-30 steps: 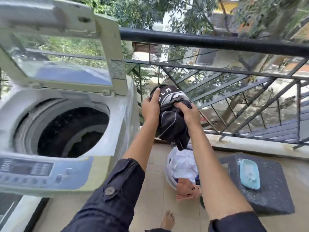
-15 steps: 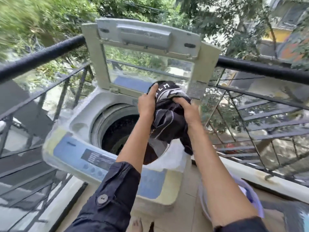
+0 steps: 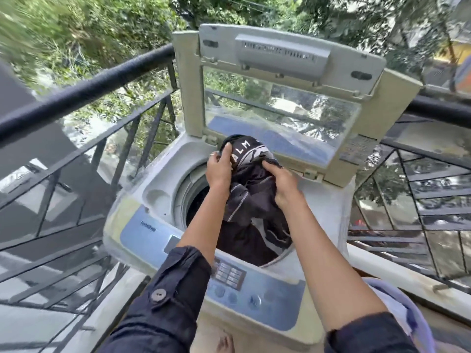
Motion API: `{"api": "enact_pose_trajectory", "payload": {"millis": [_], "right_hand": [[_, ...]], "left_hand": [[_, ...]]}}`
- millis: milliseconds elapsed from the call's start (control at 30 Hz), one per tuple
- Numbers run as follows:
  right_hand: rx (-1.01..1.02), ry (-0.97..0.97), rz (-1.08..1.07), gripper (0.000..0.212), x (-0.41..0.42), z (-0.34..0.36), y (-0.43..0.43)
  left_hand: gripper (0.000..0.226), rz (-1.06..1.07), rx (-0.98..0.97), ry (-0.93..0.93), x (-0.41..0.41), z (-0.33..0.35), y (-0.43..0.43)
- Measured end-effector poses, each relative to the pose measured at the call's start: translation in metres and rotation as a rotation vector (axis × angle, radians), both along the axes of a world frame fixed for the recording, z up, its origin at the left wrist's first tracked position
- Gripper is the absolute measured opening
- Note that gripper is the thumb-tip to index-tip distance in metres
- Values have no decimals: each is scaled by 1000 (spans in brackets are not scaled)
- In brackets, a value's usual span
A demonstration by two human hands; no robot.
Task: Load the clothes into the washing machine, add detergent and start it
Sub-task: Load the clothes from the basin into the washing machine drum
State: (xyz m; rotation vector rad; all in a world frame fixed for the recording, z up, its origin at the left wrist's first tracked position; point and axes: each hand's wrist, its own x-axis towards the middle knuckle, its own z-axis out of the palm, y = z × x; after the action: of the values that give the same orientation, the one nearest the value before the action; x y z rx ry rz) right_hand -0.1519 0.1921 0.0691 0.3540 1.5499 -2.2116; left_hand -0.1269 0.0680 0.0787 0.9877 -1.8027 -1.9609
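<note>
A black garment (image 3: 251,200) with white lettering and grey stripes hangs bunched over the drum opening of the top-loading washing machine (image 3: 158,189). My left hand (image 3: 219,168) grips its upper left side and my right hand (image 3: 283,183) grips its right side. The garment's lower part reaches down into the dark drum. The machine's lid (image 3: 280,72) stands raised behind it. A blue control panel (image 3: 234,281) with buttons runs along the near edge, partly hidden by my left arm.
A black metal balcony railing (image 3: 84,90) runs behind and on both sides of the machine. The rim of a pale laundry basket (image 3: 397,301) shows at the lower right on the tiled floor. Trees fill the background. My bare foot (image 3: 225,343) is below the machine.
Both hands carried the black garment left from above the basket to over the drum. The view swung left, so the machine now sits centred and the basket is almost out of frame.
</note>
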Motion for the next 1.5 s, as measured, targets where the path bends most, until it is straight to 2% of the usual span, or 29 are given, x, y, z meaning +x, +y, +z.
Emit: {"api": "enact_pose_trajectory", "payload": {"millis": [200,300,367,600,800,1000,1100,1167,1300,1500], "right_hand": [[205,-67,26,33,-3,-28,7],[297,-188,104,26,1,-36,18],[312,-212,97,35,2,-41,24],[348,-185,67,35,6,-44,44],[320,-131,23,21,6,-42,78],[257,-79,-37,11,11,-36,142],[226,-54,-141,19,16,-37,192],[226,-53,-201,20,21,-40,227],[244,-90,-268,10,30,-56,304],[341,-143,-315,14,42,-87,418]], "left_hand": [[27,-35,83,-168,-3,-40,1],[44,-5,43,-263,-2,-49,6],[58,8,18,-304,-2,-52,12],[54,-35,-7,-247,-2,-48,42],[35,-57,-34,-206,-1,-40,83],[25,-56,-187,-167,-1,-35,158],[17,-58,-249,-117,-1,-30,208],[13,-80,-235,-93,0,-30,242],[14,-174,-238,-78,3,-45,319],[20,-274,-187,-148,11,-89,427]]}}
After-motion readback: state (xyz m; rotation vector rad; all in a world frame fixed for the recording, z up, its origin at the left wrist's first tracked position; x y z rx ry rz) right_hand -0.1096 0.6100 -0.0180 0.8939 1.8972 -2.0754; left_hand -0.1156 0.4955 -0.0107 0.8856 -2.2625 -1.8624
